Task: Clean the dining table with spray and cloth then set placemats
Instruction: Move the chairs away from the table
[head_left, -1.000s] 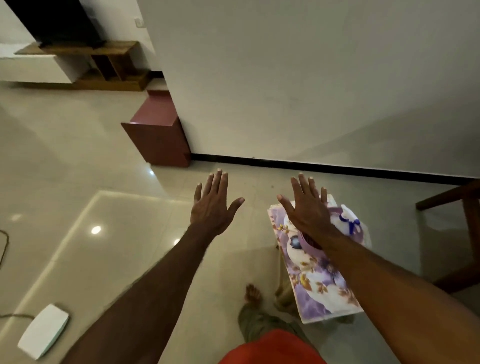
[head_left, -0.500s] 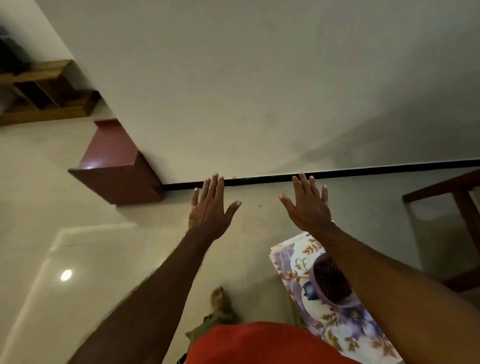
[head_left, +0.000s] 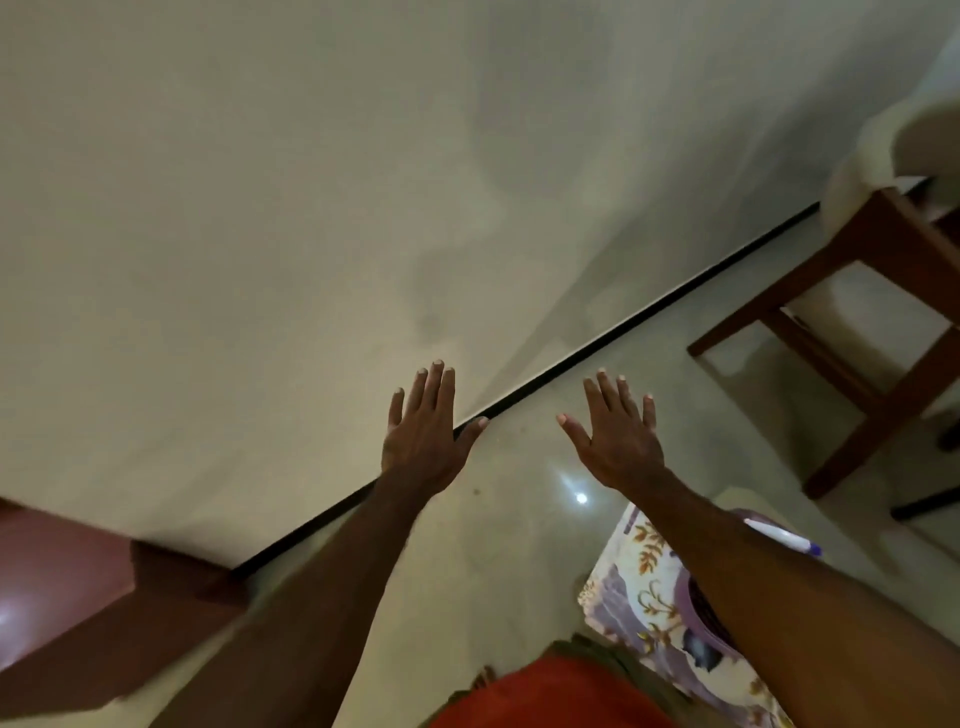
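Two empty hands, view swinging right

Both hands are raised with fingers straight and spread, holding nothing: left hand (head_left: 423, 441), right hand (head_left: 618, 444). Compared with a second ago the view has tilted and turned right; the maroon block (head_left: 78, 597) has slid to the lower left, and a wooden chair (head_left: 857, 312) now shows more fully. The floral placemat (head_left: 644, 587) and spray bottle (head_left: 784, 540) lie low under the right forearm, untouched. Cleaning looks not yet begun; the dining table cannot be identified here.

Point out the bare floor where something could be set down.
Bare floor lies between the black skirting and the floral stool, and before the wooden chair. Crowded: the stool, bearing a purple basket and spray bottle.
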